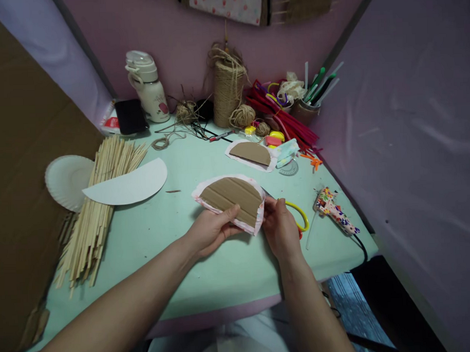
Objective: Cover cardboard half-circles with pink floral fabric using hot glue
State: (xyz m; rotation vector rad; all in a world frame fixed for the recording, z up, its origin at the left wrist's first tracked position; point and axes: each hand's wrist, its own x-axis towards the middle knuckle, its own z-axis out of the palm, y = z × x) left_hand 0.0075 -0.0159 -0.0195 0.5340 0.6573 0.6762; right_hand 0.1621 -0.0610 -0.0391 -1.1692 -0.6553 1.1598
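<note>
Left hand (212, 232) pinching cardboard (231, 196), fingers under thumb, near-middle over worktop (165, 271). Right hand (282, 228) at right edge; can't tell if fingers grip. Scissors (305, 217) just beside: careless bump might snag fabric rim (255, 228).

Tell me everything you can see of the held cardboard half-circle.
The cardboard half-circle is brown with faint ridges, bordered by pale, pink-patterned material that looks like cloth. Held over the table, it has its curved edge away and its straight edge nearer. The left hand grips the straight edge, thumb on top; the right hand seems to touch its right end.
</note>
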